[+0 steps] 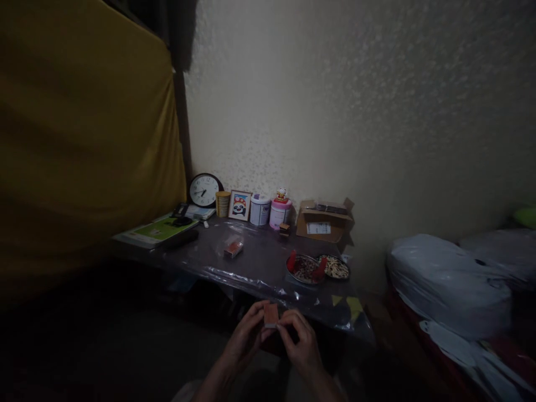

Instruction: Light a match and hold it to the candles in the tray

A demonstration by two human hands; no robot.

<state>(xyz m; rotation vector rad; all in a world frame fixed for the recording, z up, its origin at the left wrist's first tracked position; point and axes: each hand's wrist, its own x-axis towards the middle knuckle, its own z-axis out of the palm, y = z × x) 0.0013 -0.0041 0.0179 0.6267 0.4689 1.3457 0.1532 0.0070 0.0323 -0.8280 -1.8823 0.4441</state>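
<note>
Both hands met low in the frame, and I had them closed on one small thing. My left hand (247,335) pinched the little orange box (271,315) along its left side, fingers curled round it; my right hand (299,340) had its fingertips on the box's lower right corner, thumb tucked beneath. So both were gripping, neither lay open. The box sat upright between them, its upper part showing above the knuckles, held in the air just in front of the table (268,262) and not resting on it.

I judged it light, thin card by the look of it, something like a matchbox, so it would crush if squeezed on the broad faces. Better to take it by the narrow edges, as the left hand did. The light was poor and I couldn't read any print on it.

Further out, a second orange box (233,247) lay flat on the table's plastic cover, well apart from the hands. Nearer on the right stood two shallow round dishes (318,268), touching, filled with small sticks I couldn't make out clearly. Along the wall ran a clock (205,190), a small framed picture (240,205), two tubs (270,211) and an open cardboard carton (324,221).
</note>
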